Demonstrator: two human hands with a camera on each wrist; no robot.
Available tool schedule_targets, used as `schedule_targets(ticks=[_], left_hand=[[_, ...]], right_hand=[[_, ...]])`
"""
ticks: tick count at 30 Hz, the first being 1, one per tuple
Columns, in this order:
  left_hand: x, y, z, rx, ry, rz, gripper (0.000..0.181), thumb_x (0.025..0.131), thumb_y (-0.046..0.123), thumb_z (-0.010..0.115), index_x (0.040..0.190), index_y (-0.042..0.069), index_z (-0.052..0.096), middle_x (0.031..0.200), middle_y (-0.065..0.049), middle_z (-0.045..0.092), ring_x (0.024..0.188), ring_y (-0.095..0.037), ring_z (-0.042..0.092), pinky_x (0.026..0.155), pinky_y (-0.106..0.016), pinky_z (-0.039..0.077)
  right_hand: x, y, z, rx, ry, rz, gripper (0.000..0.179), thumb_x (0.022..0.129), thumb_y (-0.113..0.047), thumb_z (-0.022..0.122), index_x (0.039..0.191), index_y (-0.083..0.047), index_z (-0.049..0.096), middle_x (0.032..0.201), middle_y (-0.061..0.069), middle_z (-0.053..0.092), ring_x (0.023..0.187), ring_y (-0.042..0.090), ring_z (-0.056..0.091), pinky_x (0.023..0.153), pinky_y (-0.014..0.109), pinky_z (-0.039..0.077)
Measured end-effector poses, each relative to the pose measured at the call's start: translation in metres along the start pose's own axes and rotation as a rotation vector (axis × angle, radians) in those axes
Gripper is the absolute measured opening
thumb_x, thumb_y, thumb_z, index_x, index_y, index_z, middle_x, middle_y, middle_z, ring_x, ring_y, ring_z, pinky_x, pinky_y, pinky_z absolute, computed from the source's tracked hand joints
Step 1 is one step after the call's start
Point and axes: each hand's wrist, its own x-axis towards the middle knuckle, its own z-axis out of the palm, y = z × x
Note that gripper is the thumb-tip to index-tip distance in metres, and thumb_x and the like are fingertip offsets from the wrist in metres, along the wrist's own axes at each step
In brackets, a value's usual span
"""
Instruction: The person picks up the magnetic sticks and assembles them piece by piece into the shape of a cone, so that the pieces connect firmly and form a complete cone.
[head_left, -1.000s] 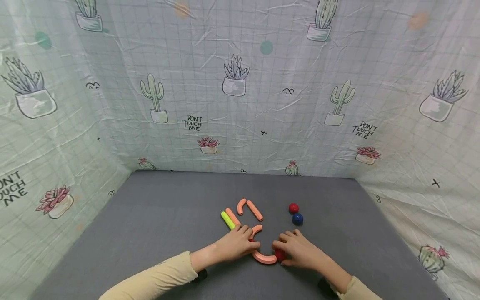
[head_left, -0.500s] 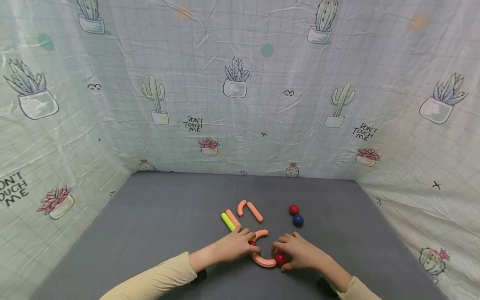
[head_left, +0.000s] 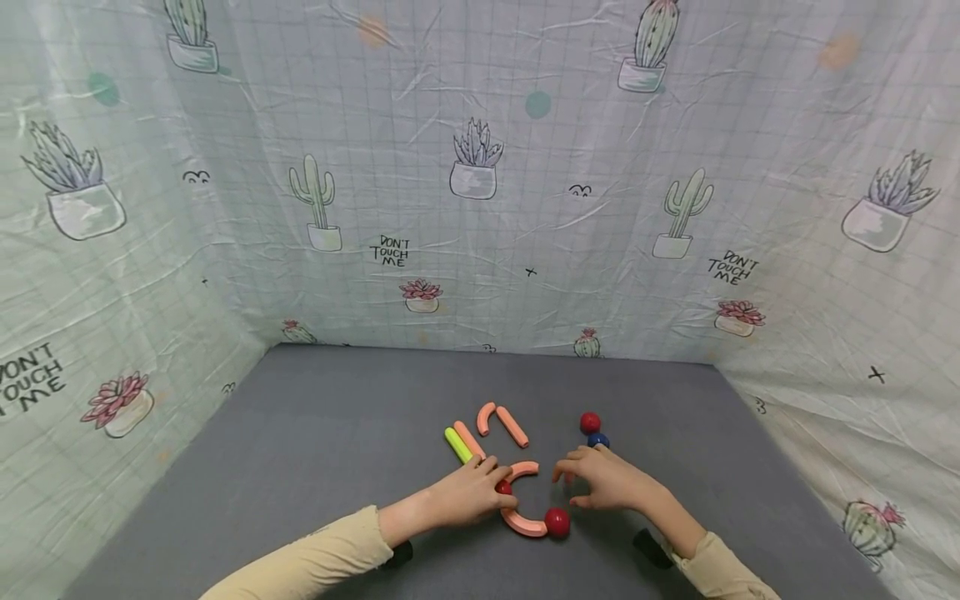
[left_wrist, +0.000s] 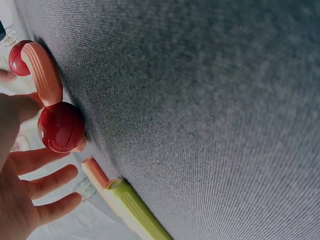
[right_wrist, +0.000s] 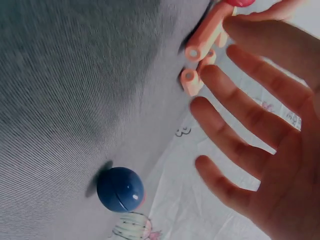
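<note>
My left hand (head_left: pixel 471 493) pinches a red ball (left_wrist: pixel 61 127) between thumb and index finger; the other fingers reach out loosely. From this ball a salmon curved rod (head_left: pixel 525 525) runs to a second red ball (head_left: pixel 557 522), joined end to end on the table. Another curved rod (head_left: pixel 523 468) extends from the far side of the held ball. My right hand (head_left: pixel 606 479) is apart from the second ball, over the table near a blue ball (right_wrist: pixel 120 189), fingers spread and holding nothing. The blue ball is partly covered by that hand in the head view.
Beyond the left hand lie a yellow-green straight rod (head_left: pixel 458 446) and a salmon straight rod (head_left: pixel 469 439), side by side. Farther back are a short curved rod (head_left: pixel 486 418) and a straight rod (head_left: pixel 513 427). A third red ball (head_left: pixel 590 423) sits behind the blue one.
My right hand has let go of the second red ball and moved back toward the blue ball. Earlier, the far curved rod swung outward beside the held ball. The left hand keeps its pinch.
</note>
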Motion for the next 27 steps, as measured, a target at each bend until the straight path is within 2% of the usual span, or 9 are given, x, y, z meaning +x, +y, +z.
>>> schedule_targets(ticks=[2, 5, 12, 16, 22, 27], left_hand=[[0.000, 0.001, 0.001, -0.016, 0.012, 0.007, 0.012, 0.088, 0.037, 0.053, 0.098, 0.038, 0.059, 0.101, 0.004, 0.055, 0.077, -0.010, 0.040, 0.066, -0.023, 0.032], [0.001, 0.001, 0.003, -0.041, 0.024, 0.017, 0.013, 0.090, 0.042, 0.047, 0.093, 0.037, 0.059, 0.096, 0.004, 0.054, 0.073, -0.009, 0.035, 0.064, -0.022, 0.030], [0.002, 0.002, 0.002, -0.053, 0.027, 0.029, 0.013, 0.089, 0.042, 0.048, 0.087, 0.037, 0.059, 0.094, 0.004, 0.054, 0.071, -0.008, 0.034, 0.064, -0.021, 0.029], [0.002, 0.002, 0.001, -0.048, 0.027, 0.033, 0.013, 0.088, 0.043, 0.048, 0.087, 0.037, 0.059, 0.091, 0.005, 0.054, 0.070, -0.009, 0.035, 0.063, -0.021, 0.028], [0.002, 0.002, 0.000, -0.032, 0.020, 0.035, 0.013, 0.088, 0.044, 0.048, 0.089, 0.038, 0.059, 0.089, 0.006, 0.054, 0.070, -0.008, 0.035, 0.063, -0.021, 0.028], [0.002, 0.003, -0.002, -0.008, 0.042, 0.035, 0.012, 0.086, 0.046, 0.051, 0.087, 0.038, 0.060, 0.086, 0.007, 0.055, 0.070, -0.009, 0.036, 0.063, -0.021, 0.026]], right_hand=[[0.004, 0.003, -0.001, -0.036, 0.051, -0.006, 0.023, 0.074, -0.024, 0.071, 0.095, -0.022, 0.062, 0.084, -0.005, 0.058, 0.081, 0.007, 0.050, 0.068, 0.029, 0.034], [0.012, 0.008, 0.001, -0.095, 0.132, -0.034, 0.018, 0.075, -0.022, 0.069, 0.092, -0.021, 0.063, 0.085, -0.005, 0.058, 0.081, 0.008, 0.050, 0.069, 0.030, 0.035], [0.038, 0.023, 0.007, -0.213, 0.296, -0.118, 0.016, 0.073, -0.018, 0.071, 0.087, -0.019, 0.063, 0.085, -0.004, 0.058, 0.081, 0.014, 0.052, 0.070, 0.035, 0.038], [0.053, 0.029, 0.010, -0.222, 0.313, -0.126, 0.016, 0.074, -0.018, 0.071, 0.089, -0.018, 0.063, 0.087, -0.002, 0.060, 0.083, 0.015, 0.053, 0.070, 0.036, 0.039], [0.072, 0.031, 0.014, -0.220, 0.299, -0.083, 0.015, 0.078, -0.022, 0.067, 0.092, -0.019, 0.064, 0.092, -0.003, 0.060, 0.087, 0.016, 0.054, 0.071, 0.035, 0.039], [0.087, 0.033, 0.019, -0.235, 0.331, -0.091, 0.014, 0.080, -0.023, 0.065, 0.093, -0.018, 0.064, 0.090, -0.002, 0.060, 0.087, 0.017, 0.055, 0.073, 0.038, 0.041]])
